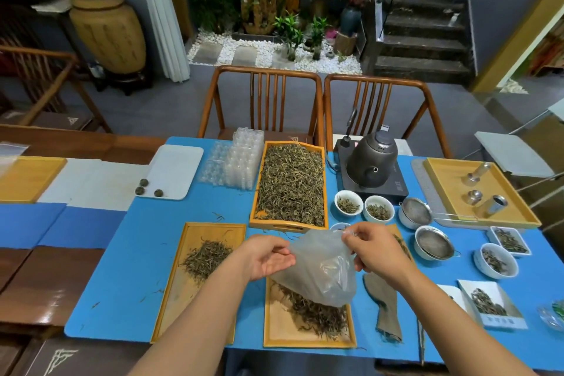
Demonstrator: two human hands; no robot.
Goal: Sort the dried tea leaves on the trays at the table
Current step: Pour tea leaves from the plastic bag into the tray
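Head view, looking down at a wooden table with a smooth blue mat laid over most of it; bare blue space is open left of the trays, while the right side is crowded. Largest tray: a deep rectangular wooden tray at centre back, filled edge to edge with wiry dried tea leaves. Nearer left, a flat bamboo-coloured tray holds a loose small pile of leaves, much bare wood around it. Beside it on the right, apart by a strip of mat, a second flat tray carries a bigger heap of leaves. A translucent crinkled plastic bag hangs over that heap, hiding the tray's far end; its lower edge touches the leaves. Left hand is palm-up with fingers curled on the bag's left edge. Right hand pinches the bag's top corner, fingers closed. Dark rounded kettle sits on a black base behind round white bowls of leaves and metal mesh strainers. A bowl behind the bag is mostly hidden. Right tray with metal cylinders is blurry.
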